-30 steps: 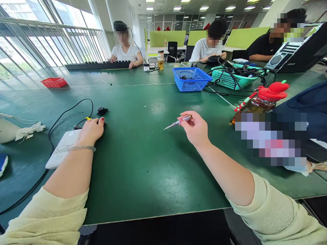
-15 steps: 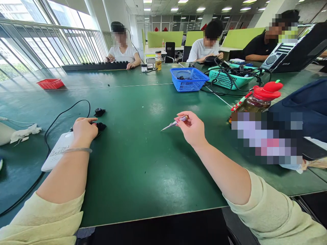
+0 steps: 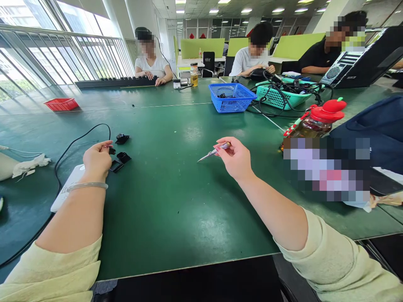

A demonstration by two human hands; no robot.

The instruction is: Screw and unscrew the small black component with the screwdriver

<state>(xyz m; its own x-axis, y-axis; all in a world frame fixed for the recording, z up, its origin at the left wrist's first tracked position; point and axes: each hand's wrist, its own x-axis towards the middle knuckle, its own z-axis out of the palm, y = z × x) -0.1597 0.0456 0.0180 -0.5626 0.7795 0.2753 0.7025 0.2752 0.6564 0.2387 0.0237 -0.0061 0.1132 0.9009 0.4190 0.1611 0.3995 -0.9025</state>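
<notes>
A small black part (image 3: 112,150) is pinched by the left hand (image 3: 97,161), now withdrawn, leaving black plastic pieces (image 3: 124,157) accessible; a slim clear-handled screwdriver (image 3: 213,154) is gripped by the right hand (image 3: 236,159).

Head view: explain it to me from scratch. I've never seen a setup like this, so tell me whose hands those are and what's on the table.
There is no machine here. A person wears a camera on the head, looking forward and down, so you see both bare hands from the wearer's side. The right hand holds a slim screwdriver, its tip pointing left. The left hand pinches a small dark part, too small to identify.

On the green table, black pieces lie just beside the left hand, and a white box sits partly under that forearm. Farther off are a red tray, a blue basket and a green basket.
</notes>
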